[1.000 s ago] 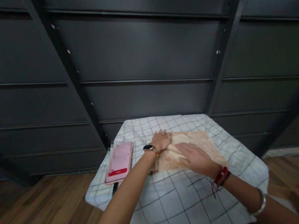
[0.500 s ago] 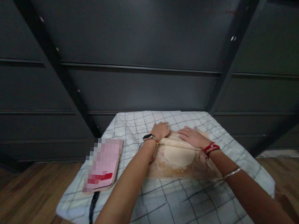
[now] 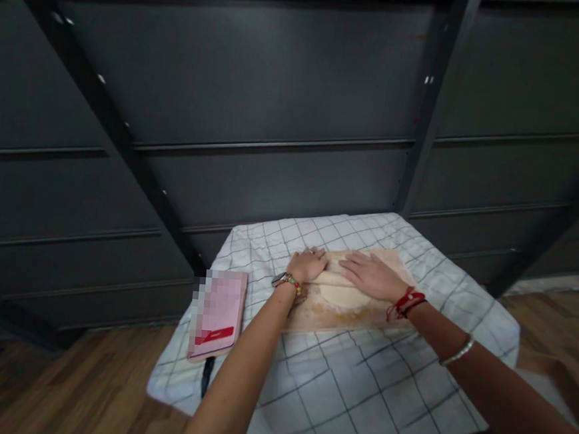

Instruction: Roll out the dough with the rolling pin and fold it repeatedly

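Observation:
A pale rolling pin [image 3: 340, 280] lies crosswise over a round, flat sheet of dough [image 3: 346, 297]. Under the dough is a light brown board [image 3: 319, 321] dusted with flour. My left hand [image 3: 308, 264] is on the pin's left end, its fingers curled forward over it. On the right part of the pin my right hand [image 3: 372, 274] lies flat, palm down and fingers stretched to the left. The dough's far part is hidden by the pin and the right hand.
A white checked cloth [image 3: 337, 381] covers the small table. A pink phone-like object [image 3: 222, 309], partly blurred out, lies at the left, above a black strap [image 3: 207, 374]. Behind the table stands a dark panelled wall [image 3: 280, 76]. Wooden flooring [image 3: 97, 369] shows beside it.
Both hands and the rolling pin have come slightly towards me over the dough, so less of its near part shows and more of the board's far side. The camera view has shifted.

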`<state>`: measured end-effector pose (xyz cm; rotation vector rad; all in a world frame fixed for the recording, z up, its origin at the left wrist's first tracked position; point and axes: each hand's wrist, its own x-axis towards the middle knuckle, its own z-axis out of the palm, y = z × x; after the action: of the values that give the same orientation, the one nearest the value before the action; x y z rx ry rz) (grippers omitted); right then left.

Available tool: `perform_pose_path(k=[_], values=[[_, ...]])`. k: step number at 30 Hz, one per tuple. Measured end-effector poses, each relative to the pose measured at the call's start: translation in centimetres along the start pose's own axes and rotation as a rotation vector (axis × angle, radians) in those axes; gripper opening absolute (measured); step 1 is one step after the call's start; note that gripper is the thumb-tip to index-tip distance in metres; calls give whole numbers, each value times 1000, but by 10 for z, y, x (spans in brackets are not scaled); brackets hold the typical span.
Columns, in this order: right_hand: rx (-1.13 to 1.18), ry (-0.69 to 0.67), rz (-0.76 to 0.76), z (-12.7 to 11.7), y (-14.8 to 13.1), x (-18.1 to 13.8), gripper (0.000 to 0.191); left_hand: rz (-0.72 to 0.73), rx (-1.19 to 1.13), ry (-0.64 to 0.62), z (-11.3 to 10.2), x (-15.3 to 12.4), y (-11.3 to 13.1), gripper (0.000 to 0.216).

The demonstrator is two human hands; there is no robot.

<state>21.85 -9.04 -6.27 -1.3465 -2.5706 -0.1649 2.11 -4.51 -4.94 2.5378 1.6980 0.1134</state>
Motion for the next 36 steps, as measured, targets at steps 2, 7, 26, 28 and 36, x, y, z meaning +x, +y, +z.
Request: perform_pose_path(k=[2, 7, 26, 28, 36], values=[[2, 25, -3, -4, -13, -9, 46, 24, 17, -18, 2, -14, 1, 40], [-8, 75, -34, -8, -37, -31, 42, 95, 24, -49, 6, -47, 3, 47], [-50, -12, 39, -11, -4, 1, 44, -44, 42, 229, 10, -18, -1, 52], [0, -75, 76, -10, 6, 14, 45, -81, 16, 204, 8, -5, -4, 53], [205, -265, 230, -1, 32, 46, 53, -199, -11, 137, 1, 33, -12, 49]])
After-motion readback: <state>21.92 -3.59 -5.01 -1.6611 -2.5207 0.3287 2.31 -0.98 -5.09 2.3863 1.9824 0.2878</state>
